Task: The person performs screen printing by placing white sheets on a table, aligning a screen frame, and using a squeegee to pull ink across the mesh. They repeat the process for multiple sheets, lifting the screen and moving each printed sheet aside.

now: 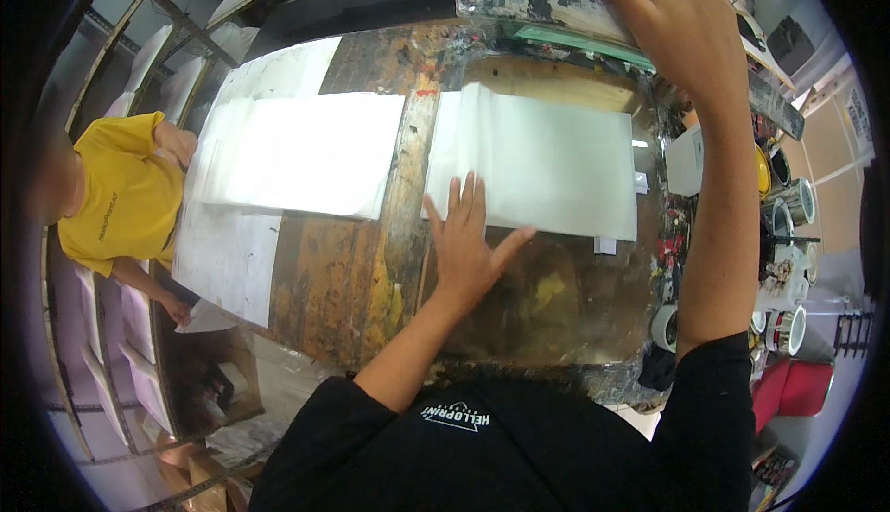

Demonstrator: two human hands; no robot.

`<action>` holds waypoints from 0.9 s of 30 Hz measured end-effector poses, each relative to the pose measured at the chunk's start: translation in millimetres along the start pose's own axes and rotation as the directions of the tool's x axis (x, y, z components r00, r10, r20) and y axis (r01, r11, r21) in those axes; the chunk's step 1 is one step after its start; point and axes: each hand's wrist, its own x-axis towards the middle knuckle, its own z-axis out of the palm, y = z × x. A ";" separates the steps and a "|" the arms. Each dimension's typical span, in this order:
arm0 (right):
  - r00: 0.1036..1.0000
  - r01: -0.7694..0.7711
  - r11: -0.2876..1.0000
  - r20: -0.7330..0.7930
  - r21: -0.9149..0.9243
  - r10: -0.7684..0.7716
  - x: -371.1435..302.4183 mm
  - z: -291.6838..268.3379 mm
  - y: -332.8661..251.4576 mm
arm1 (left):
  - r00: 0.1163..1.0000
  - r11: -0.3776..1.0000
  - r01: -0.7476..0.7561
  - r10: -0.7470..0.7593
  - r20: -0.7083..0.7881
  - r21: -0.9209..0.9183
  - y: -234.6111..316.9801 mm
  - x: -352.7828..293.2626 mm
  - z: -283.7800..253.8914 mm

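My left hand lies flat with fingers spread at the lower left edge of a white sheet. The sheet rests on the right part of a paint-stained wooden table, with a raised fold along its left side. Up at the far right, my right hand is closed on a paint-smeared wooden frame, which is tilted up above the table's far edge. Its fingertips are partly cut off by the picture's top. A green strip shows below the frame's bar.
A stack of white sheets lies on the table's left half. Beyond it a person in a yellow shirt stands at the left edge. Paint cans crowd the right side. Racks with pale panels stand at the left.
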 end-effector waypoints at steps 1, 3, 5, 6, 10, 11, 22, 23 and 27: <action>1.000 0.008 1.000 -0.009 -0.004 -0.009 -0.1 -0.7 -1.1 | 0.994 0.997 -0.051 0.045 -0.098 -0.063 3.8 10.8 -5.3; 1.000 0.011 1.000 0.016 -0.023 -0.011 0.0 -2.2 -1.8 | 0.976 0.979 -0.110 0.074 -0.206 -0.171 5.0 32.1 -13.4; 0.999 0.019 0.999 0.043 -0.031 -0.018 -1.2 -3.7 -0.9 | 0.965 0.985 -0.009 -0.036 -0.258 -0.171 -7.3 42.8 -20.7; 0.997 0.019 1.000 0.073 -0.023 -0.017 -3.1 -5.0 0.3 | 0.939 0.987 -0.026 -0.029 -0.342 -0.156 -18.3 43.1 -24.7; 0.992 0.109 0.993 0.065 -0.053 -0.106 -15.4 -1.4 5.9 | 0.904 0.996 0.085 -0.061 -0.423 0.039 -88.8 16.5 -55.5; 0.991 0.131 0.990 0.039 -0.043 -0.130 -17.1 -0.1 7.3 | 0.920 0.978 0.179 -0.128 -0.371 0.105 -110.5 10.4 -71.0; 0.988 0.059 0.997 0.145 -0.054 -0.051 -8.8 -2.0 8.8 | 0.893 0.902 -0.423 0.398 0.210 0.089 37.2 20.1 68.6; 0.986 0.058 0.996 0.163 -0.071 -0.046 -6.2 -5.0 7.3 | 0.892 0.915 -0.403 0.385 0.237 0.030 48.9 20.0 88.2; 0.966 -0.024 0.998 0.255 -0.062 0.039 3.2 -11.1 3.3 | 0.940 0.937 -0.322 0.299 0.163 0.133 60.8 17.2 125.0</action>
